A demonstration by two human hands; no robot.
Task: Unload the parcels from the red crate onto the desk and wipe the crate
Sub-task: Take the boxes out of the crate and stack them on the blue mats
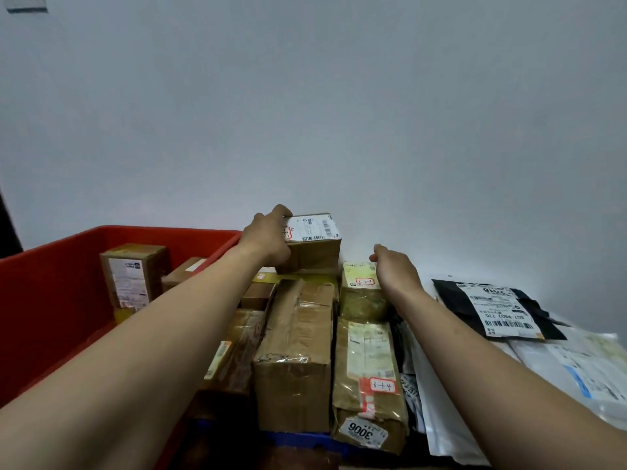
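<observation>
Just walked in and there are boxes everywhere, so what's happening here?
A person is emptying a red crate of parcels. Their left hand grips a small cardboard box at the back of a pile of parcels beside the crate, while the right hand hangs open next to it, holding nothing. At least two boxes sit in the crate, so unloading isn't finished. A black mailer bag lies to the right.
</observation>
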